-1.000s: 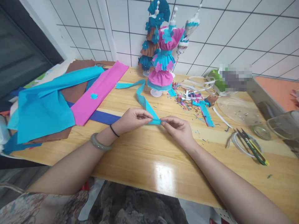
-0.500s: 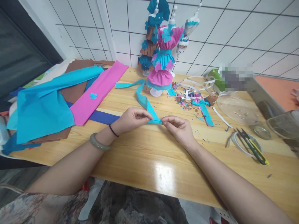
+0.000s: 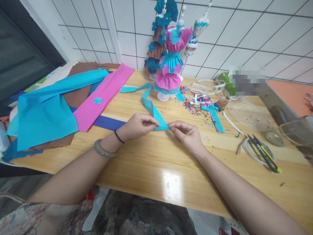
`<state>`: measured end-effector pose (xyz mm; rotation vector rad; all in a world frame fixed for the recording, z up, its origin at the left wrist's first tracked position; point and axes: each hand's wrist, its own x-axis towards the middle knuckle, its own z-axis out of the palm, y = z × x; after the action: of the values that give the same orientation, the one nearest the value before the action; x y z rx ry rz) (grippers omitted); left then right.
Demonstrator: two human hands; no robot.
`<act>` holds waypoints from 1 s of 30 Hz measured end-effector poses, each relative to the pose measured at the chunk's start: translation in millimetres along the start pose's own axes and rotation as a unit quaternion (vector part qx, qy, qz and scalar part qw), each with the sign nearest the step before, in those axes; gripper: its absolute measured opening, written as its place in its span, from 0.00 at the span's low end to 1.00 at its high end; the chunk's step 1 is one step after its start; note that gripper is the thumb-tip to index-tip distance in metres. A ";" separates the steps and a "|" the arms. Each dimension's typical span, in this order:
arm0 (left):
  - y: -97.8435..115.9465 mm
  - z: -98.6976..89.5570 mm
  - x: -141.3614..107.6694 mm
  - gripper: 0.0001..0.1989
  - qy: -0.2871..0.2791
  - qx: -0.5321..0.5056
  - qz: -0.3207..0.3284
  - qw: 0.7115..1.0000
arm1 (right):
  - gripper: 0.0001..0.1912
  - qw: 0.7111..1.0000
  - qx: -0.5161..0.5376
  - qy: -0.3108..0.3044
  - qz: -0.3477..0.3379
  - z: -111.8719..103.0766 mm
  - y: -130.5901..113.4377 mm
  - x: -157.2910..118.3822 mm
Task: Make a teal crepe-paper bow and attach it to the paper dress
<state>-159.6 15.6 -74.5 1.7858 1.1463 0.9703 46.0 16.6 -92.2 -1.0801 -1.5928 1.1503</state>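
A long turquoise crepe paper strip [image 3: 159, 119] is pinched at its near end between my two hands, where it is folded over. My left hand [image 3: 140, 125] grips the fold with thumb and fingertips. Close to it, my right hand [image 3: 187, 133] pinches the right corner of the same fold. The rest of the strip twists away across the wooden table [image 3: 137, 163] toward a pink and turquoise ruffled paper tower [image 3: 168, 65] on a white stand.
Turquoise paper [image 3: 46, 117] and pink paper [image 3: 105, 98] lie in a pile at left. Paper scraps [image 3: 195, 104] are scattered right of the tower. Thread snips [image 3: 265, 153] lie on a tape roll at right, near a clear jar [image 3: 297, 130]. Another ruffled tower [image 3: 155, 49] stands against the tiled wall.
The folded end of the strip sits slightly flatter, with its crease a little clearer between my fingertips. Both hands have hardly moved.
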 end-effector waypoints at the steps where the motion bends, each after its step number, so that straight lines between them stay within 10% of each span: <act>1: 0.4 0.0 -0.1 0.07 0.002 0.006 0.003 1.000 | 0.04 1.000 -0.001 -0.001 0.003 -0.4 0.0 0.1; 13: -2.8 -2.1 1.4 0.08 -0.034 0.040 0.102 0.993 | 0.08 0.999 0.019 0.013 0.023 4.7 0.1 -0.1; 22: 5.9 -2.9 -1.0 0.11 -0.088 0.049 0.029 0.994 | 0.03 0.978 -0.144 -0.003 -0.150 2.9 -2.1 -7.0; 30: -4.3 2.6 1.3 0.08 -0.095 0.118 0.142 0.978 | 0.04 0.950 -0.188 -0.047 -0.243 4.9 -7.0 -8.1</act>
<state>-158.2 17.5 -79.2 2.2280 0.9340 0.8250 42.2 6.4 -87.6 -0.7966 -2.0639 0.5873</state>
